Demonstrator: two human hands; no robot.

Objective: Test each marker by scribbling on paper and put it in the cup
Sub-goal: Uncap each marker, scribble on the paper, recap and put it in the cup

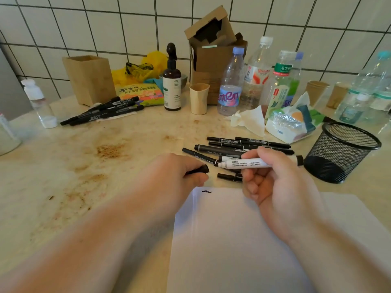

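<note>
My right hand [273,178] grips a white-barrelled marker [247,163] held level above the paper, its uncapped tip pointing left. A black cap [200,170] is pinched between thumb and fingers of my left hand [179,172], just left of that tip. The white paper [232,240] lies in front of me with one short black scribble [207,191] near its top edge. Several black markers [243,145] lie in a loose pile behind my hands. The black mesh cup [340,153] stands at the right, tilted towards me, and looks empty.
A second group of black markers [101,112] lies at the back left beside a wooden box [90,79]. Bottles [231,81], a paper cup [198,98], a cardboard box, tissues [249,120] and a wipes pack crowd the back and right of the stained counter.
</note>
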